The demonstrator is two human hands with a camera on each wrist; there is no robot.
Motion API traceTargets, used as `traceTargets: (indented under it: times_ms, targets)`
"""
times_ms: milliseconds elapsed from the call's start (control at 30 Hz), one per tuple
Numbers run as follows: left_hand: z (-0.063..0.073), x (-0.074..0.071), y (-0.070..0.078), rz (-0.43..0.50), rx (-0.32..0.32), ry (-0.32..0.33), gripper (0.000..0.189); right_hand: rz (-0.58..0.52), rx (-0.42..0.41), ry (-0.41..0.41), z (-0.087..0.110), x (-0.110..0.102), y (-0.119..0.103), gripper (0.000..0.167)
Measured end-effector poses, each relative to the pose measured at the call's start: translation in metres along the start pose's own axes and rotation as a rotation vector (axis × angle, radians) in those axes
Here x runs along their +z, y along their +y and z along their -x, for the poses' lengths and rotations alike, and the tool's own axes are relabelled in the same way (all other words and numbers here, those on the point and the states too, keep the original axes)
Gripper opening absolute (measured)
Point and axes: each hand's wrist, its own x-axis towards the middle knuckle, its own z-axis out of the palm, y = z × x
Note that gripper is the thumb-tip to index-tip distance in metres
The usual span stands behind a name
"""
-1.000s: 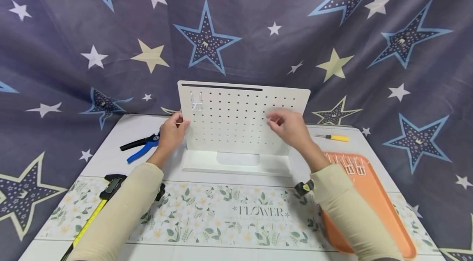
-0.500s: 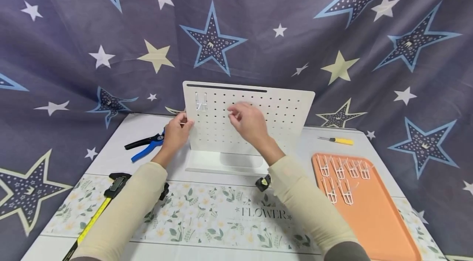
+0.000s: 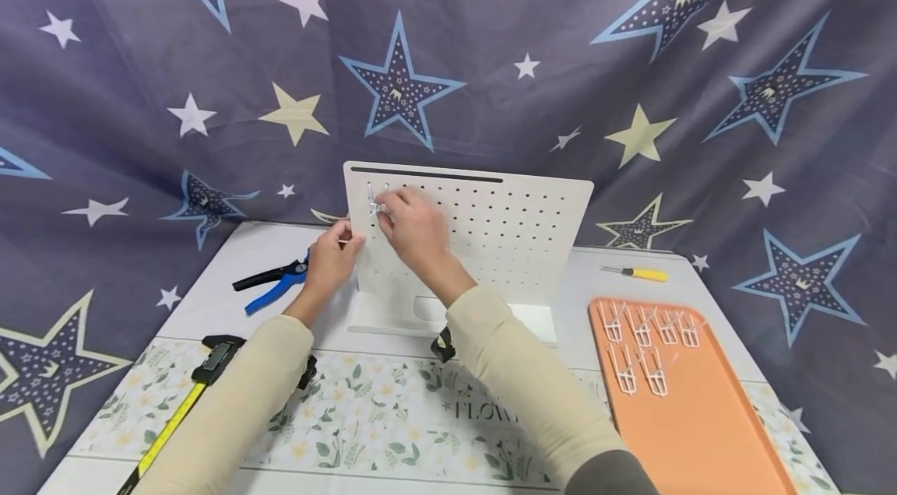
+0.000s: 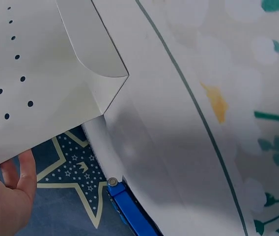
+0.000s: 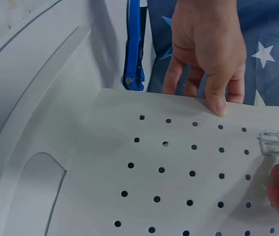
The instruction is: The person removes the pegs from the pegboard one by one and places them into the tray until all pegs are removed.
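A white pegboard (image 3: 504,246) with rows of small holes stands upright on a white base. My left hand (image 3: 331,258) grips its left edge; in the right wrist view the thumb (image 5: 215,101) lies on the front face while the other fingers go behind. At the board's upper left hangs a pale wire pegboard hook (image 3: 373,203). My right hand (image 3: 419,234) is at that hook, fingers curled, thumb and fingertips pinching it. The right wrist view shows the hook's end (image 5: 268,143) beside these fingertips; the hand covers the rest.
An orange tray (image 3: 701,433) on the right carries several white wire hooks (image 3: 655,378). Behind it lies a yellow-handled screwdriver (image 3: 645,274). Blue-and-black pliers (image 3: 276,289) and a digital caliper (image 3: 217,359) lie left, near a yellow tape (image 3: 171,425). A star-patterned curtain (image 3: 448,51) hangs behind.
My right hand has swept left across the board, from its right half to the hook at the upper left. The left hand has stayed on the left edge.
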Motion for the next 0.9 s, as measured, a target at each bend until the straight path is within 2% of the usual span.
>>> traceTargets:
  times_ms: [467, 900]
  targets:
    - [-0.0032, -0.0015, 0.0008, -0.001, 0.016, 0.029, 0.019, 0.028, 0.024, 0.029, -0.0074, 0.0054, -0.0039, 0.010]
    - [-0.0021, -0.0001, 0.0004, -0.003, 0.001, 0.015, 0.020, 0.047, -0.099, 0.096, -0.0053, 0.0065, 0.0007, 0.009]
